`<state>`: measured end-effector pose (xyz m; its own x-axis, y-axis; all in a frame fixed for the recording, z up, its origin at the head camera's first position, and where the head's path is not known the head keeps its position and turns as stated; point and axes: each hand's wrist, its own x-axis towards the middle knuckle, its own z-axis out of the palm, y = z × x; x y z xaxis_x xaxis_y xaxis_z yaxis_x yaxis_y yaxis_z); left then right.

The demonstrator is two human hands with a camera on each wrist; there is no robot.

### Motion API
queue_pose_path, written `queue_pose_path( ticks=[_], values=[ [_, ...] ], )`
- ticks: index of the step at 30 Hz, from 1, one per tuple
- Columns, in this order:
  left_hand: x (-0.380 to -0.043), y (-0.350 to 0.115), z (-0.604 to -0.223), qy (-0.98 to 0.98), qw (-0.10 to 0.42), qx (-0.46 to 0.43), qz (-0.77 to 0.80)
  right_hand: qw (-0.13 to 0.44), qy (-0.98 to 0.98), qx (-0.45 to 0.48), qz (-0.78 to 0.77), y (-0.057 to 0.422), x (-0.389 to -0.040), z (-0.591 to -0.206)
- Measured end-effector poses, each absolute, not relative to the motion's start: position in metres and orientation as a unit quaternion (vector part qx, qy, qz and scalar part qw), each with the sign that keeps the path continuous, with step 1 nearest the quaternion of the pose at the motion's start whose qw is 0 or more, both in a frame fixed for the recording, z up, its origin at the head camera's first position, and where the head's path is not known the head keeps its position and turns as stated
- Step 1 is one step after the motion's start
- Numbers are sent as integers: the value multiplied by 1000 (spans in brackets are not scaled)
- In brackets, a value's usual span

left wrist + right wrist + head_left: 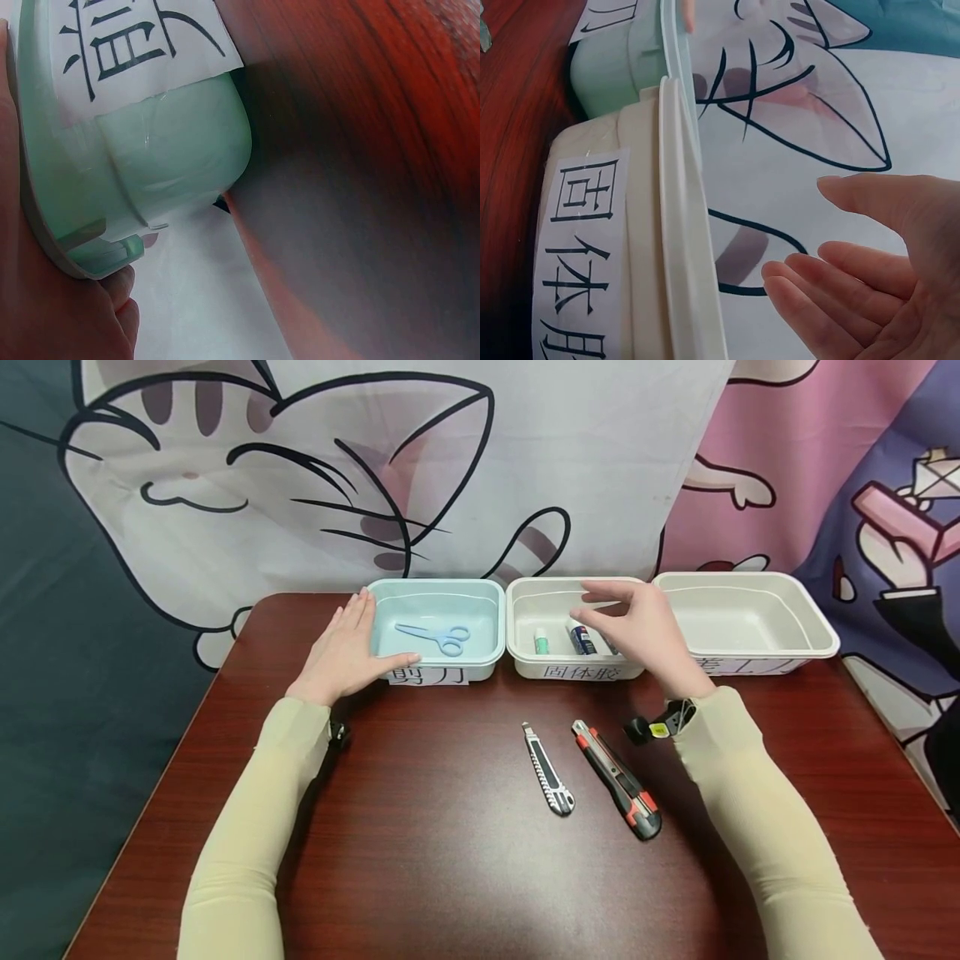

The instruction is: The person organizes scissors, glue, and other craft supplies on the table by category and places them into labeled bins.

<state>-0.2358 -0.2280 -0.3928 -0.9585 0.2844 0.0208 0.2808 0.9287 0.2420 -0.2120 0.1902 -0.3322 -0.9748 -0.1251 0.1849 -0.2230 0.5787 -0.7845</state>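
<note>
My left hand rests along the left rim of the light blue bin, fingers straight and thumb on the front edge. Inside that bin lies a pair of blue scissors. Above the right part of the middle cream bin hovers my right hand, thumb and fingers apart, holding nothing. Under it lie a green-and-white glue stick and a dark blue glue stick; a third item is mostly hidden by the hand. The right wrist view shows the gap between thumb and fingers of the right hand.
On the brown table lie a slim silver-and-black utility knife and a larger red-and-black utility knife. A third, cream bin stands at the right of the row. Behind hangs a cartoon-printed cloth.
</note>
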Motion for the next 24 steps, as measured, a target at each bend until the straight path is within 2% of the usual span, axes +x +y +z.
queue_pose_path(
  ticks=[13,24],
  values=[
    [-236,-228,-392,982,7,146,120,73,-892,134,425,202,-189,-327],
    [-236,-227,-392,982,7,146,122,65,-895,146,417,208,-160,-326]
  ],
)
